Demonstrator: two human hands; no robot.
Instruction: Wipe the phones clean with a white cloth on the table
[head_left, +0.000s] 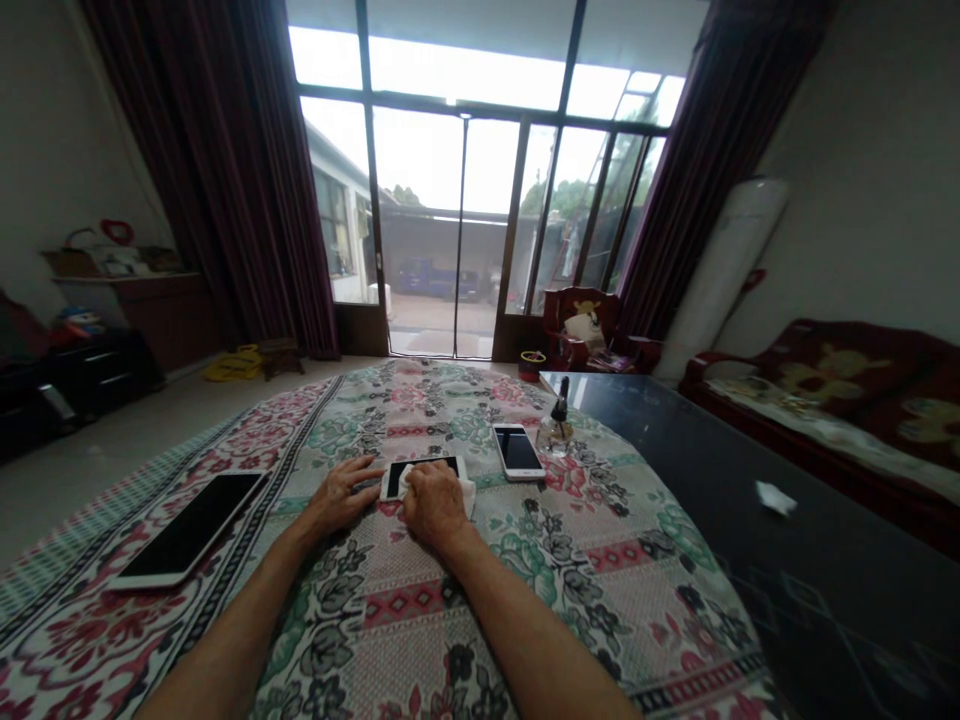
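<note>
Phone (420,472) under both hands, second phone (517,452) (bottle (557,425) beside) nearby.

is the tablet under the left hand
No, the left hand rests at the end of a phone, while the tablet lies apart on the cloth, further left.

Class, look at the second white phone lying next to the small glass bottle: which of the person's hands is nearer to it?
Right. The right hand lies just left of the second phone, pressing a cloth on another phone; the left hand is farther left.
</note>
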